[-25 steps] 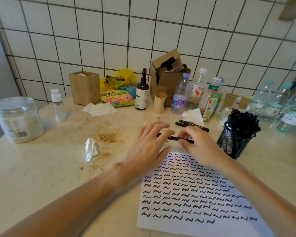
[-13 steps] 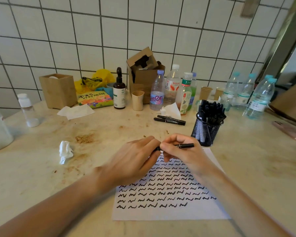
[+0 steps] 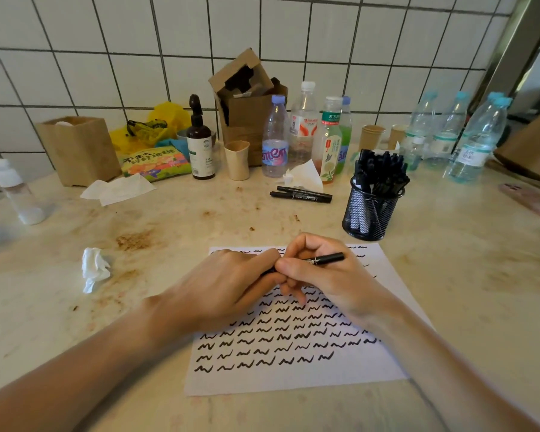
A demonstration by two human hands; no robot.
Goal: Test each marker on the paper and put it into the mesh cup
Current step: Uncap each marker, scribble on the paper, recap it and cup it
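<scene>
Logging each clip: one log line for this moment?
phase: uncapping | both hands grip marker over paper | left hand | right hand | mesh cup full

Place: home kitchen corner
Evidence: white tiled wall (image 3: 113, 54); stained desk (image 3: 169, 232); drink bottles (image 3: 303, 126); snack packet (image 3: 155, 162)

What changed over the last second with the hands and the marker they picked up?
Both hands lifted the marker off the table and brought it toward the person, over the paper. The left hand now grips one end, the right hand the barrel. Two markers and the mesh cup stayed put.
</scene>
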